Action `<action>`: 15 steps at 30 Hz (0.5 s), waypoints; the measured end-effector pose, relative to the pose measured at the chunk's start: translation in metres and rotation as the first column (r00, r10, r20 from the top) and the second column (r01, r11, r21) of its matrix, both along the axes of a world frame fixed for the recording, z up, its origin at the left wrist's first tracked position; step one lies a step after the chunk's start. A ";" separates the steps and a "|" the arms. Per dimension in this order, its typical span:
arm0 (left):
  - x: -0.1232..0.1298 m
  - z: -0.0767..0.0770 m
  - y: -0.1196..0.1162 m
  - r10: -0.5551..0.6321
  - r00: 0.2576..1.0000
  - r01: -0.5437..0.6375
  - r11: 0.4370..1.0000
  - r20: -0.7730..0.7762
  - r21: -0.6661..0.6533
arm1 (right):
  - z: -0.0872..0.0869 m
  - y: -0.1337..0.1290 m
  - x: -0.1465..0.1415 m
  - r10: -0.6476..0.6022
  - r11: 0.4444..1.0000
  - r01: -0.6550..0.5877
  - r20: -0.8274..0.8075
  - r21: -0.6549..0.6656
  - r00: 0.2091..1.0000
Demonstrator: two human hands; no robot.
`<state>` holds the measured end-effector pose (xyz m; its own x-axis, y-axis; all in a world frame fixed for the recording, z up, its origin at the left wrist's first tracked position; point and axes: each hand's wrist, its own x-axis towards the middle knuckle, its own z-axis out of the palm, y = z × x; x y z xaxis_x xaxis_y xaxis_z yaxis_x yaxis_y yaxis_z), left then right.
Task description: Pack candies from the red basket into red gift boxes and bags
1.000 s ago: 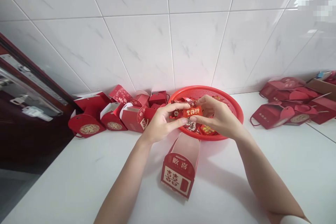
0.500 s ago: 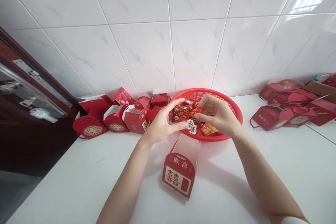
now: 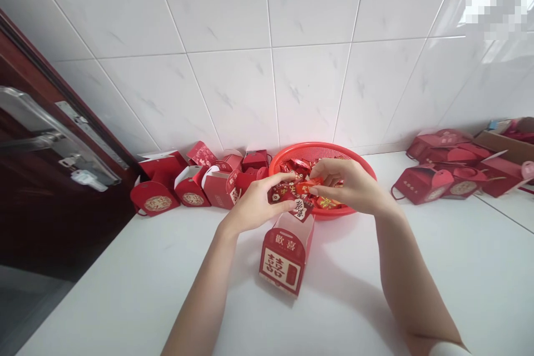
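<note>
Packets are apparently being picked out: over the basket [image 3: 367, 169], the right hand [image 3: 354, 186] pinches an orange packet [image 3: 306, 186]; the left hand [image 3: 258, 200] curls round red packets [image 3: 282, 193], grip unclear. Reaching the open box [image 3: 280, 264] before the basket calls for clearing its rim. Room lies on the counter [image 3: 346, 289] to its near right; the wall [image 3: 308, 89] bounds behind.

The left hand [image 3: 259, 202] holds dark red packets [image 3: 302, 210] at the near side of a red basket [image 3: 311, 152]; the right hand [image 3: 350, 183] pinches an orange packet [image 3: 306, 186]. Nearer stands an open box [image 3: 280, 270]; other red boxes [image 3: 156, 197] stand left and right.
</note>
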<state>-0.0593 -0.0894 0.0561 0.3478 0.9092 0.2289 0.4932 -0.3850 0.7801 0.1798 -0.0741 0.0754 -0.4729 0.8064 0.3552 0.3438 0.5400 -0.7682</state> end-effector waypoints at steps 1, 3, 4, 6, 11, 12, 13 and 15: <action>-0.002 0.001 -0.002 0.011 0.999 -0.011 1.000 -0.043 -0.009 | 0.000 -0.002 -0.001 0.006 1.000 -0.006 0.039 0.005 0.999; -0.006 0.003 -0.006 0.014 0.994 -0.017 1.000 -0.111 -0.023 | 0.000 -0.004 -0.004 0.016 1.000 -0.017 0.109 0.007 0.994; -0.009 0.003 -0.008 0.006 0.991 -0.009 1.000 -0.131 -0.026 | 0.001 -0.006 -0.007 0.020 1.000 -0.020 0.144 0.001 0.989; -0.016 0.004 -0.011 -0.017 0.988 0.014 1.000 -0.152 -0.018 | 0.001 -0.009 -0.013 0.022 1.000 -0.019 0.219 -0.016 0.975; -0.030 0.011 -0.021 -0.015 0.971 0.013 1.000 -0.241 -0.011 | 0.002 -0.018 -0.031 0.053 0.999 -0.050 0.400 -0.017 0.915; -0.032 0.012 -0.022 -0.010 0.967 0.010 1.000 -0.256 -0.001 | 0.002 -0.020 -0.033 0.076 0.997 -0.074 0.419 -0.021 0.905; -0.033 0.014 -0.024 -0.010 0.964 0.013 1.000 -0.265 0.010 | 0.002 -0.021 -0.035 0.102 0.995 -0.099 0.434 -0.030 0.895; -0.034 0.017 -0.026 -0.030 0.962 0.034 0.999 -0.272 0.011 | 0.001 -0.023 -0.037 0.144 0.989 -0.137 0.453 -0.049 0.880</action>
<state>-0.0937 -0.1157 0.0728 0.4279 0.8936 0.1357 0.6729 -0.4151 0.6123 0.1430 -0.0969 0.0760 -0.6881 0.7229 0.0629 0.5782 0.5986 -0.5544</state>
